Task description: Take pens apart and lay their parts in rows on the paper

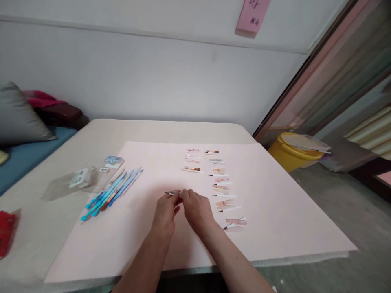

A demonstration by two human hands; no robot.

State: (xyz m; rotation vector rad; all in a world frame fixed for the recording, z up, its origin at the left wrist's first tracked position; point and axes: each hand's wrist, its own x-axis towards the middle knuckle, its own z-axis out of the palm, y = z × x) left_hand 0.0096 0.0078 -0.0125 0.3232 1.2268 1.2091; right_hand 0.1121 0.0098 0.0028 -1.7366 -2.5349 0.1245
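My left hand (165,208) and my right hand (198,208) meet over the pink sheet (269,219), fingers closed. Between them is a slim pen refill (167,193), its dark tip poking out past the left fingers; most of it is hidden by the fingers. To the right of my hands lie white pen refills (224,195) with dark tips, each beside clear or pinkish pen barrel pieces (224,203), in a column. A shorter group with a brown-decorated piece (192,168) lies farther back. Several light blue pens (114,193) are bunched on the left.
Beyond the pens are a clear plastic bag (59,187) with a white box (81,178) and a blue-and-white packet (113,161). A red object (6,232) sits at the far left. A yellow bucket (287,154) stands on the floor past the table's right edge.
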